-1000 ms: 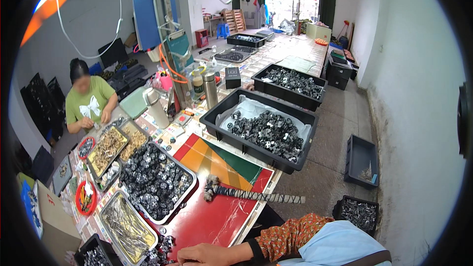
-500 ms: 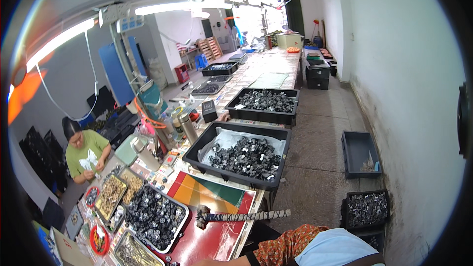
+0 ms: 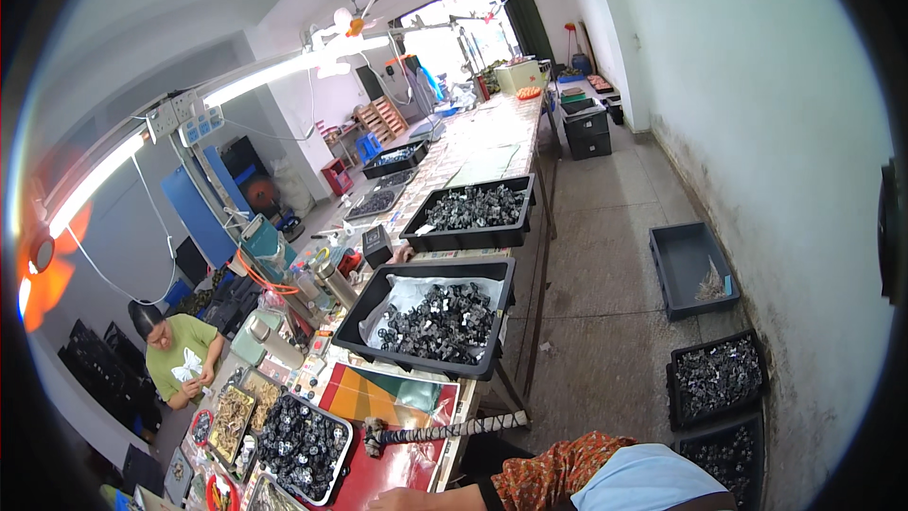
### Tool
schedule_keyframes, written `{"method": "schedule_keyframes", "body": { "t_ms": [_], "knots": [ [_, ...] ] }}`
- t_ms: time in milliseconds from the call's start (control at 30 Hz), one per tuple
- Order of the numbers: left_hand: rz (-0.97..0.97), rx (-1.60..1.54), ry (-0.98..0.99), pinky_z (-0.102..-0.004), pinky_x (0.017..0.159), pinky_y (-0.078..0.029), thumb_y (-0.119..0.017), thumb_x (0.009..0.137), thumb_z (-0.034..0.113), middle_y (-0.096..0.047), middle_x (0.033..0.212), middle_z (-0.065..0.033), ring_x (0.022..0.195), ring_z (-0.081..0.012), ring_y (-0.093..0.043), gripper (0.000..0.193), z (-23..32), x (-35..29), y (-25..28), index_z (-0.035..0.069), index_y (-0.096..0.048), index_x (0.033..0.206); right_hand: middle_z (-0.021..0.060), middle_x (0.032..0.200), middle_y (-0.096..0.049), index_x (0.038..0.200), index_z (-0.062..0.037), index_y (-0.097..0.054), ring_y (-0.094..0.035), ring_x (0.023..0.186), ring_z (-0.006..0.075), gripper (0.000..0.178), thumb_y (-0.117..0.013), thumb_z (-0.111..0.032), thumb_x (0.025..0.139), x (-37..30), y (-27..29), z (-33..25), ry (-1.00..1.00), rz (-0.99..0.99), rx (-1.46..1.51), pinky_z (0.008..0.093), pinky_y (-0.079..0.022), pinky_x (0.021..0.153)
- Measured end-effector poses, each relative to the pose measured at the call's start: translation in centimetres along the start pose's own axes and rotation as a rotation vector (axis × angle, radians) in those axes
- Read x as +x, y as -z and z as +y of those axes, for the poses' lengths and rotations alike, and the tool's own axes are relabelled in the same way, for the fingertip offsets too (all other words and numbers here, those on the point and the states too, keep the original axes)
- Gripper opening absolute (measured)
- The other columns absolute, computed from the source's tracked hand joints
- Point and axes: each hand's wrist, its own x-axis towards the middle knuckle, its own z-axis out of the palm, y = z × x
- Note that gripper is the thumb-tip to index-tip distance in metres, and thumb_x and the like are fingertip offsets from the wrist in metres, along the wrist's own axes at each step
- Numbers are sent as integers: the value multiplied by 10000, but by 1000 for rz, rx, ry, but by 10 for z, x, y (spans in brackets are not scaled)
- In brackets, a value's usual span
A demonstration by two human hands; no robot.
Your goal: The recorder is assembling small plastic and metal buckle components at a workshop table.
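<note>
My right forearm and part of my right hand (image 3: 409, 500) show at the lower edge, reaching from an orange patterned sleeve (image 3: 549, 473) over the table's red sheet (image 3: 378, 473). Its fingers are cut off, so whether it holds anything cannot be told. My left hand is out of the picture. Just beyond the right hand lies a hammer-like tool (image 3: 445, 431) with a wrapped handle, its lumpy head toward the left. To the left stands a metal tray (image 3: 348, 445) heaped with small round black parts (image 3: 301, 440).
Two black crates (image 3: 506, 308) (image 3: 523, 213) of dark parts stand farther along the table. Steel flasks (image 3: 336, 284) and a lamp frame line its left side. Across sits a person in green (image 3: 180, 355), handling something small. Grey and black crates (image 3: 695, 298) (image 3: 714, 383) line the right wall.
The view has tilted and shifted, so the table's things sit farther left and slant more. More of my right hand shows at the lower edge. The hammer-like tool still lies on the sheet.
</note>
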Motion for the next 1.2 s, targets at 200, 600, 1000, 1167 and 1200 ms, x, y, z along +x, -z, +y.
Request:
{"method": "schedule_keyframes", "body": {
  "t_ms": [200, 600, 1000, 1167, 1200],
  "knots": [
    [-52, -165, 65, -332, 992, -541, -596, 1087, 171, -679, 1302, -35, 1154, -172, -655, 335, -16, -13, 8, 98, -589, 1414, 160, 905, -657, 1087, -60, -622, -678, 875, 390, 187, -656, -117, 911, -9, 15, -14, -121, -7, 429, 477, -536, 744],
    [117, -468, 171, -269, 803, -658, -621, 1071, 171, -710, 1216, -74, 1016, -181, -745, 335, -11, -17, -22, 99, -565, 1393, 117, 805, -691, 1026, -46, -661, -710, 704, 315, 144, -699, -13, 890, 4, 30, -17, -398, 22, 427, 399, -546, 605],
    [132, -553, 192, -257, 754, -667, -616, 1074, 173, -702, 1208, -88, 993, -181, -759, 336, -14, -16, 21, 70, -578, 1392, 111, 729, -666, 969, -53, -641, -690, 630, 300, 145, -709, 16, 861, 23, -9, -20, -415, -102, 454, 399, -506, 549],
    [169, -390, 128, -285, 795, -662, -610, 1075, 152, -700, 1213, -100, 1018, -194, -749, 306, -18, -12, 27, 50, -593, 1363, 112, 733, -660, 994, -51, -632, -679, 618, 304, 142, -697, 8, 881, 28, -15, -14, -448, -190, 473, 401, -502, 549],
    [210, -247, 87, -295, 812, -659, -608, 1074, 142, -701, 1211, -102, 1027, -200, -745, 292, -18, -12, 25, 42, -601, 1349, 112, 731, -652, 1008, -48, -628, -672, 609, 304, 141, -692, 3, 892, 29, -15, -14, -461, -229, 485, 402, -500, 549]
  ]
}}
